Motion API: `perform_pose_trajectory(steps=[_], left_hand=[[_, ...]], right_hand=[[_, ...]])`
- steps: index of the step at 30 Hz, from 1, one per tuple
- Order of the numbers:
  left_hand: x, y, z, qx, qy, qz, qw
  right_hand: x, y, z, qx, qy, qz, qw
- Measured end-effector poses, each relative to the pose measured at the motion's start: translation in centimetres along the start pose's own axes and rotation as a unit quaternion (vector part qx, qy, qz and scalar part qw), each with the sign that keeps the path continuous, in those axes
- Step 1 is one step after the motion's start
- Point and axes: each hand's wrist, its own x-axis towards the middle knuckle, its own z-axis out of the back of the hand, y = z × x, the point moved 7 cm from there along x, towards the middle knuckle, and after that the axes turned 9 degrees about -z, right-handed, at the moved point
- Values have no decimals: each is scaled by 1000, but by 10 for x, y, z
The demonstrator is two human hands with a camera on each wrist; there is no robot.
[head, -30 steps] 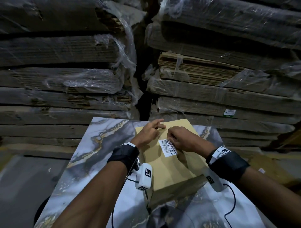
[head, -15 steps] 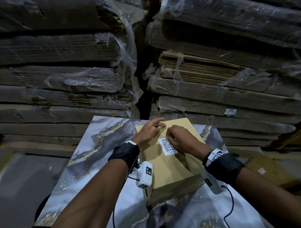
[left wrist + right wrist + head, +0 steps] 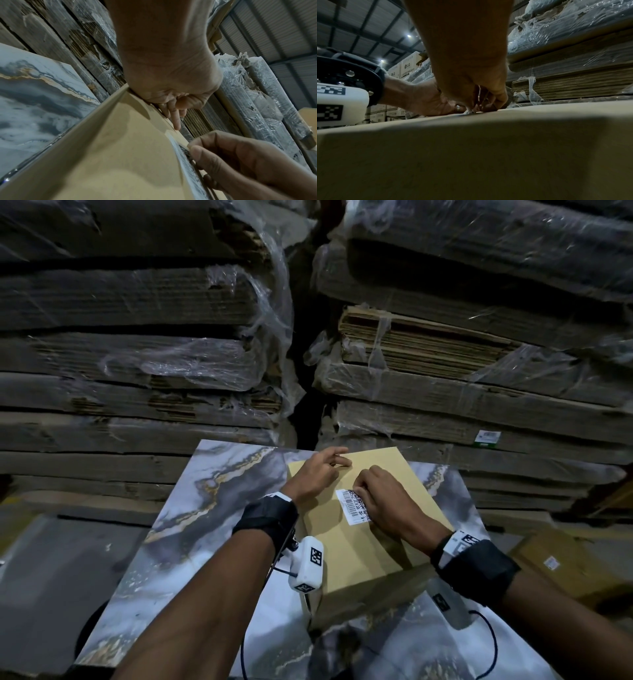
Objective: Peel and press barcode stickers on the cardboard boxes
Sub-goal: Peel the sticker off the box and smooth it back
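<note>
Hiding the barcode sticker's (image 3: 352,506) right edge, curled right hand (image 3: 383,501) presses.

Wrapped cardboard stacks (image 3: 137,364) block right behind the marble slab's (image 3: 191,542) far edge; left side + near-left corner are open, box (image 3: 370,549) hogs the right.

Dim warehouse: plastic-wrapped stacks of flattened cardboard (image 3: 144,361) behind a marbled tabletop (image 3: 205,508), under a corrugated roof (image 3: 359,27).
</note>
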Motion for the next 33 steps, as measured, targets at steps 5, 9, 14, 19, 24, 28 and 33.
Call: perform_pose_trajectory(steps=[5, 9, 14, 19, 24, 28, 33], left_hand=[[0, -1, -1, -1, 3, -4, 1000], [1, 0, -1, 7, 8, -4, 1000], [3, -1, 2, 15, 3, -8, 1000], [1, 2, 3, 4, -4, -8, 1000], [2, 5, 3, 3, -6, -7, 1000], [2, 5, 3, 15, -7, -14, 1000], [3, 7, 2, 15, -3, -19, 1000]], right_hand=[[-5, 1, 4, 3, -9, -11, 1000], [-7, 3, 20, 53, -55, -27, 997], [8, 9, 17, -38, 28, -16, 999], [16, 17, 13, -53, 41, -7, 998], [9, 14, 5, -43, 24, 16, 999], [1, 10, 2, -21, 8, 22, 1000], [-2, 10, 1, 0, -5, 30, 1000]])
